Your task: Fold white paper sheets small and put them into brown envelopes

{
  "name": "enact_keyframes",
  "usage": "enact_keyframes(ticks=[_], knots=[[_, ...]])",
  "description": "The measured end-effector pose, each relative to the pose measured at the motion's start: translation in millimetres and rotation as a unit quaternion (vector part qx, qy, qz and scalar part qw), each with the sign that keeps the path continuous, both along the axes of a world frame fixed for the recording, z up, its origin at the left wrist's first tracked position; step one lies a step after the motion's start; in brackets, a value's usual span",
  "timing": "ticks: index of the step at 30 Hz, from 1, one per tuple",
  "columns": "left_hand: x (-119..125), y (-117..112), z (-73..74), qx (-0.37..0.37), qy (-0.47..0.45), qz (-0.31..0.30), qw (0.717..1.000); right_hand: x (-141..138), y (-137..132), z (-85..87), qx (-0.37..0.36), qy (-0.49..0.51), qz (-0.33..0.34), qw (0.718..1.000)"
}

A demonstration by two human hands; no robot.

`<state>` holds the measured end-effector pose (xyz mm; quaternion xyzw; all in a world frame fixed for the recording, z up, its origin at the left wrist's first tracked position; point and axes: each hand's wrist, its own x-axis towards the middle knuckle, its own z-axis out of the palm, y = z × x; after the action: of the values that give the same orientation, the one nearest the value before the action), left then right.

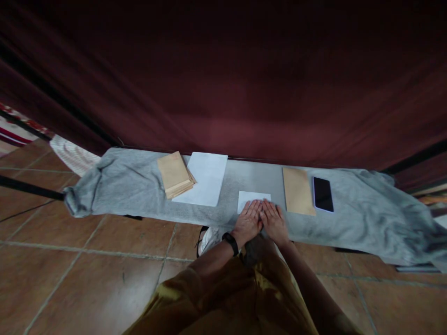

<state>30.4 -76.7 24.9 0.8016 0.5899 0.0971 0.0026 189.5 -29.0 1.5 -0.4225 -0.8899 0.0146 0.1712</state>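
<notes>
A small folded white paper (252,198) lies on the grey cloth-covered bench (136,186) in front of me. My left hand (248,221) rests flat on the paper's near edge, fingers stretched out; a black band sits on its wrist. My right hand (274,221) lies flat beside it, fingers extended, touching the left hand and the paper's right corner. Neither hand grips anything.
A stack of brown envelopes (173,174) and a white sheet (205,178) lie left on the bench. A single brown envelope (298,190) and a black phone (322,194) lie to the right. A dark red curtain (223,79) hangs behind. Brown floor tiles (87,274) surround my knees.
</notes>
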Motion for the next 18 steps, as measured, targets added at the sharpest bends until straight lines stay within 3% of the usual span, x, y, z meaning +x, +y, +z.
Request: enact_keyframes(ticks=[18], knots=[[-7.5,-1.9,-6.7,0.004,-0.025,0.000,1.000,-6.0,-7.4,6.0,0.012,-0.042,-0.037,0.998]])
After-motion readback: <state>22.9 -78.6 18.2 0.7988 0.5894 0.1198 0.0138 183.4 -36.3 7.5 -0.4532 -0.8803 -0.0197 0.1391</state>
